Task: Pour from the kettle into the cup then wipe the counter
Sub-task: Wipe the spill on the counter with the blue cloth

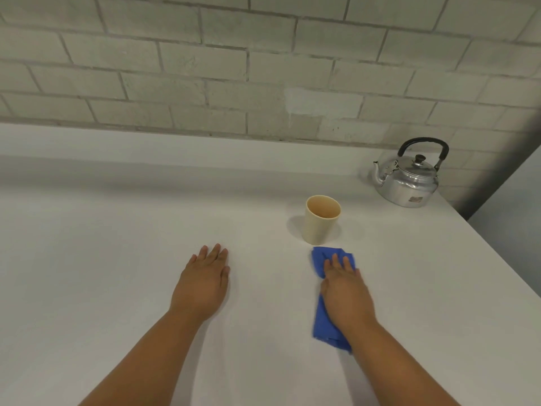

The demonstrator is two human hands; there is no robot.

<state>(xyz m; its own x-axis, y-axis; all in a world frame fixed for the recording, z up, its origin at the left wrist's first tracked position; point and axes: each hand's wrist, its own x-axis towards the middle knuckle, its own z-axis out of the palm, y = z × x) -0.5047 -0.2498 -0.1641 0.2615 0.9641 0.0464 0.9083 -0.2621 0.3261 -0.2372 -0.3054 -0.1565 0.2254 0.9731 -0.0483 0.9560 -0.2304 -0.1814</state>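
A silver kettle (408, 178) with a black handle stands upright at the back right of the white counter (131, 230), spout pointing left. A cream cup (320, 219) stands upright in front of it, toward the middle. Just below the cup lies a blue cloth (322, 260), and my right hand (347, 291) presses flat on it, fingers stretched forward. My left hand (203, 284) rests flat on the bare counter to the left, holding nothing. What is inside the cup is hard to tell.
A pale brick wall (234, 68) rises behind a raised ledge at the counter's back. The counter's right edge (497, 253) runs diagonally from behind the kettle toward the lower right, with grey floor beyond it.
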